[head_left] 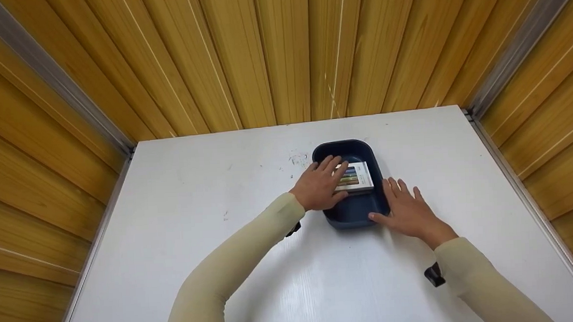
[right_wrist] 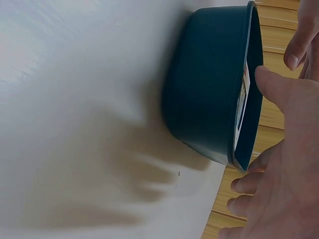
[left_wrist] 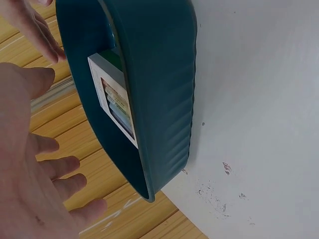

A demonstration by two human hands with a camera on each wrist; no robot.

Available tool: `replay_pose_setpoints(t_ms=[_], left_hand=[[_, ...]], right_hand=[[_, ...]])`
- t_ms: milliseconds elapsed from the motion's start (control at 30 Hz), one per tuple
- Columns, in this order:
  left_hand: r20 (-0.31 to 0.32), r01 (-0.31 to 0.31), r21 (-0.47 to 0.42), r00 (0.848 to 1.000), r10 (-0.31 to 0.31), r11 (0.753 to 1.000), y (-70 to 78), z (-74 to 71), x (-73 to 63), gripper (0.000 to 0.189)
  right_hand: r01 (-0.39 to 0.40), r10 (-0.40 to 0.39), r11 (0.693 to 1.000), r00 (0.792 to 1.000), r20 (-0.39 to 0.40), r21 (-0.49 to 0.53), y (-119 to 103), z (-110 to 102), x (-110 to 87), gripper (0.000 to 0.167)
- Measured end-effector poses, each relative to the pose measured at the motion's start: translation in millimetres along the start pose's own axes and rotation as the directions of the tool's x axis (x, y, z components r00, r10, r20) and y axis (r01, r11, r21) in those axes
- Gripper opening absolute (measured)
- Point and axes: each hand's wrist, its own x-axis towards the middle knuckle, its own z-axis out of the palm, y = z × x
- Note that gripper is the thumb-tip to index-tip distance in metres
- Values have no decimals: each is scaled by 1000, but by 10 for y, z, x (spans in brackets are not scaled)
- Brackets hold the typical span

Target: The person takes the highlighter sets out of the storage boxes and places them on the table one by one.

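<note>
A dark blue-green plastic bin [head_left: 354, 213] with rounded corners stands on the white table. Inside it a flat white box [head_left: 363, 175] lies with a window or picture of coloured sticks; its exact contents I cannot tell. My left hand [head_left: 319, 184] hovers over the bin's left side with fingers spread, covering part of the box in the head view. In the left wrist view the left hand [left_wrist: 30, 149] is apart from the box. Beside the bin's right rim is my right hand [head_left: 409, 213], its fingers extended. In the right wrist view its thumb [right_wrist: 271, 84] is close to the rim; contact is unclear.
The white table [head_left: 210, 193] carries small dark marks [head_left: 297, 159] left of the bin. Yellow wood-patterned walls [head_left: 282, 54] enclose the table at the back and sides, with grey metal rails [head_left: 65, 78] at the corners.
</note>
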Motion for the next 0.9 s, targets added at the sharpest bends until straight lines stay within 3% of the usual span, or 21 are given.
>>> replay_pose_setpoints(t_ms=[533, 900], left_hand=[[9, -38, 26, 999, 37, 999, 13, 93, 101, 74], [8, -17, 9, 1000, 17, 1000, -11, 133, 136, 74]], right_hand=[[6, -6, 1000, 1000, 4, -10, 32, 17, 9, 101], [1, -1, 1000, 1000, 15, 5, 22, 29, -1, 102]])
